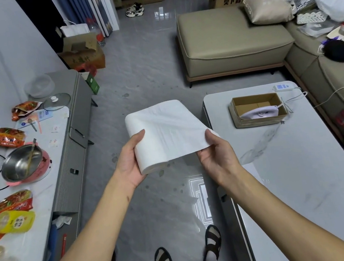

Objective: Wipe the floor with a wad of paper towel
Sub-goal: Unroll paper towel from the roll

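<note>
A white paper towel roll [162, 129] is held in the air in front of me, above the grey tiled floor [142, 73]. My left hand [130, 161] grips the roll from the left side, thumb on top. My right hand [217, 153] pinches the loose end of the sheet, which is pulled out to the right. Small wet spots [161, 173] dot the floor below the roll and near my sandalled feet [188, 254].
A white marble coffee table [301, 168] with a cardboard box [257, 110] stands at the right. A grey cabinet [66, 143] at the left carries a metal pot [22, 164] and snack bags. A beige sofa [231, 40] lies ahead, cardboard boxes beyond.
</note>
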Tool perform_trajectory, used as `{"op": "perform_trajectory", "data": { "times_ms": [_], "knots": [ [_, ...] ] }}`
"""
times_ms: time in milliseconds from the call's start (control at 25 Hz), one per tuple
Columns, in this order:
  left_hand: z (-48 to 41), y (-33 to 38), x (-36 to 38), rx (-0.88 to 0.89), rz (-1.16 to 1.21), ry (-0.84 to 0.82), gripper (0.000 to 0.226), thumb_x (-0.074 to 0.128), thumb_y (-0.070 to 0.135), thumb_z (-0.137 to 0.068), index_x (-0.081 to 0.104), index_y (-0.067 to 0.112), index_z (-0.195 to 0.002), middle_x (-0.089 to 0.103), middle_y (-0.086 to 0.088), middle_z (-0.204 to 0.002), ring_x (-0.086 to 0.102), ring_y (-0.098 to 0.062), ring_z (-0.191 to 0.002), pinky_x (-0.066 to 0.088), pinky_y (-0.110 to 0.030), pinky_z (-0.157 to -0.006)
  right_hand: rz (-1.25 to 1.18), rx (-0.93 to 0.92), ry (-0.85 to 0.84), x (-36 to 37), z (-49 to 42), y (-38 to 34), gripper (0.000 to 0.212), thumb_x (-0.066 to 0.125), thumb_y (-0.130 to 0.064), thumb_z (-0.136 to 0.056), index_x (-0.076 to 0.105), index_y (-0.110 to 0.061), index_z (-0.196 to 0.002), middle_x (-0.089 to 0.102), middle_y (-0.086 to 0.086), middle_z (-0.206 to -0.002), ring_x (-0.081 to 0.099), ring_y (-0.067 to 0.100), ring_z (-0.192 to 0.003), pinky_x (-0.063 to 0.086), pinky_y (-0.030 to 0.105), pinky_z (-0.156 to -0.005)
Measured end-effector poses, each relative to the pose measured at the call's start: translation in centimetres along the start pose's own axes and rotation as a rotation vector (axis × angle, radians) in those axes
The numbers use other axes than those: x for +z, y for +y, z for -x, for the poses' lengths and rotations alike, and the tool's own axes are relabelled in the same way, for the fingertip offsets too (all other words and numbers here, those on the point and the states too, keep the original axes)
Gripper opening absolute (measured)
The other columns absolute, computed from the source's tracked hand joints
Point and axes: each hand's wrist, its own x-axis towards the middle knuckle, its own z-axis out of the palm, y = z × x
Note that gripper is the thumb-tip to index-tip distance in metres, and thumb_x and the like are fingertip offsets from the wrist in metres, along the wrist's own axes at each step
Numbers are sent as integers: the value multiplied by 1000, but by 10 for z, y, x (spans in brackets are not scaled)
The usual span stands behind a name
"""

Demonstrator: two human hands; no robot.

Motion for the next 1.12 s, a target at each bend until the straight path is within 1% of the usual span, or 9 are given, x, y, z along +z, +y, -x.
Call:
{"op": "perform_trajectory", "data": {
  "times_ms": [80,160,400,520,680,800,880,1000,1120],
  "knots": [
    [1,1,5,-22,-116,20,57,71,31,-77,56,12,-129,64,-14,-125,62,-34,-113,45,-61,-95,-56,44,-26,-1,2,0,35,49,-18,-97,55,3,-124,64,17,-125,60,25,-118,47,36,-101],
    [2,3,13,-17,-185,20,57,72,36,-76,59,12,-126,66,-13,-122,65,-32,-109,50,-56,-90,-41,137,-84,2,6,7,46,58,-25,-91,54,3,-128,60,16,-131,56,24,-123,41,35,-107],
    [6,6,23,-14,-64,-111,56,55,37,-85,53,9,-133,59,-14,-132,56,-30,-122,47,-47,-99,65,96,-54,7,2,18,31,50,-11,-97,57,3,-124,63,16,-125,58,24,-119,41,37,-107],
    [7,4,19,15,-51,-64,56,63,31,-83,51,9,-134,60,-13,-131,56,-28,-123,41,-47,-105,-4,63,-46,6,3,9,24,47,-10,-99,61,2,-113,69,15,-116,64,22,-111,49,35,-99],
    [8,-3,17,-33,-101,16,56,71,33,-79,56,11,-129,64,-11,-126,60,-28,-117,45,-50,-101,-75,15,-20,4,7,5,26,49,-17,-98,63,0,-111,71,14,-110,70,23,-99,58,34,-82],
    [9,-2,19,15,-195,-6,52,69,29,-81,57,7,-127,64,-12,-126,60,-26,-118,44,-46,-104,-46,105,-92,7,16,15,43,58,-26,-92,58,1,-125,62,17,-127,60,26,-118,46,38,-103],
    [10,-3,23,42,-252,-28,52,69,25,-80,58,5,-126,65,-13,-125,62,-26,-116,48,-43,-99,-9,123,-88,10,17,19,45,53,-26,-95,54,2,-130,60,18,-130,56,28,-123,39,42,-107],
    [11,-10,27,107,-273,46,47,75,17,-76,62,4,-119,69,-13,-117,66,-25,-109,55,-38,-88,-109,156,-52,20,12,12,39,43,-25,-100,58,3,-122,63,22,-123,60,34,-115,43,48,-101],
    [14,-16,28,156,-325,72,43,77,23,-75,66,8,-114,70,-11,-115,66,-24,-108,53,-39,-92,-206,176,-45,32,6,4,44,39,-29,-100,59,4,-119,63,25,-120,59,38,-113,44,51,-96]
  ]
}}
